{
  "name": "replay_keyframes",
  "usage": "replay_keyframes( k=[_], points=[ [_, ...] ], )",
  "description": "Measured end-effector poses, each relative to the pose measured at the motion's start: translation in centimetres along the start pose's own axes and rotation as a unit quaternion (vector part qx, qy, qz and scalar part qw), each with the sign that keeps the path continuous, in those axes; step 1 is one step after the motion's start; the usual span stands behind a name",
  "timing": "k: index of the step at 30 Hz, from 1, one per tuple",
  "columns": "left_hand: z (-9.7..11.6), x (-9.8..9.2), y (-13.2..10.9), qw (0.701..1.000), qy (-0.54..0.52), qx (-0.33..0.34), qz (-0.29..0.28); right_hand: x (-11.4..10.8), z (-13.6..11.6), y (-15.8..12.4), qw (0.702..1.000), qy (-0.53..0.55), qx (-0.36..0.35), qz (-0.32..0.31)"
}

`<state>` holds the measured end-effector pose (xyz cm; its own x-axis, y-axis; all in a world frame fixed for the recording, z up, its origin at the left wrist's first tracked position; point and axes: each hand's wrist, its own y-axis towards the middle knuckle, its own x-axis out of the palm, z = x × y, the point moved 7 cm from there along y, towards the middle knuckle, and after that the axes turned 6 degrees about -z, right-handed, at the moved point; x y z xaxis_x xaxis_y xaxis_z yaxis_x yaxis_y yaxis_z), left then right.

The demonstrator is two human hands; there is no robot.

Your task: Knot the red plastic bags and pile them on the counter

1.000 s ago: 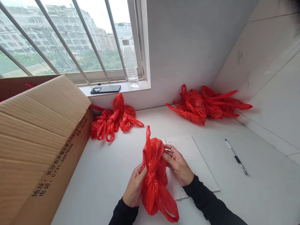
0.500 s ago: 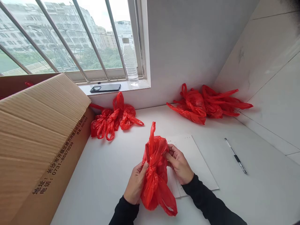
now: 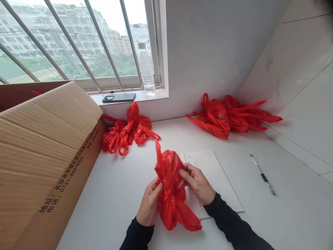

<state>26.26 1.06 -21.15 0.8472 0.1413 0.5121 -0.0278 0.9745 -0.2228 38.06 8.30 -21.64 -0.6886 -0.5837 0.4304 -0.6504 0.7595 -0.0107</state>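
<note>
A knotted red plastic bag (image 3: pixel 170 191) is held over the white table, at the left edge of an open notebook (image 3: pixel 214 180). My left hand (image 3: pixel 149 201) grips the bag's left side near the knot, thumb on top. On its upper right side, my right hand (image 3: pixel 199 182) pinches the plastic between thumb and fingers. One handle loop sticks up at the top left, and a loose end hangs to the lower right. What the bag contains is hidden.
A cardboard box (image 3: pixel 78 173) stands at the left. Red bags (image 3: pixel 127 130) lie beside it, more bags (image 3: pixel 223 116) by the back wall. A pen (image 3: pixel 262 175) is at the right. The windowsill bears a phone (image 3: pixel 119 97) and a bottle (image 3: pixel 146 71).
The held bag has turned slightly, its upper handle swinging left and its lower end shifting right. Both hands keep their hold. The view has shifted a little.
</note>
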Motion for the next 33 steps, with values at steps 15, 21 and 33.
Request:
replay_keyframes(
  k=[15, 21, 33],
  points=[
    [0.8, -1.9, 0.1, 0.995, -0.025, 0.06, 0.078, 1.7, -0.1, -0.4, 0.991, -0.089, 0.02, -0.097],
    [0.7, -0.3, -0.3, 0.998, -0.051, 0.024, 0.014, 0.5, -0.6, 0.0, 0.998, -0.051, -0.026, -0.029],
    [1.0, -0.4, -0.3, 0.993, 0.077, 0.079, 0.039, 0.6, -0.4, -0.2, 0.998, -0.056, -0.014, -0.034]
  ],
)
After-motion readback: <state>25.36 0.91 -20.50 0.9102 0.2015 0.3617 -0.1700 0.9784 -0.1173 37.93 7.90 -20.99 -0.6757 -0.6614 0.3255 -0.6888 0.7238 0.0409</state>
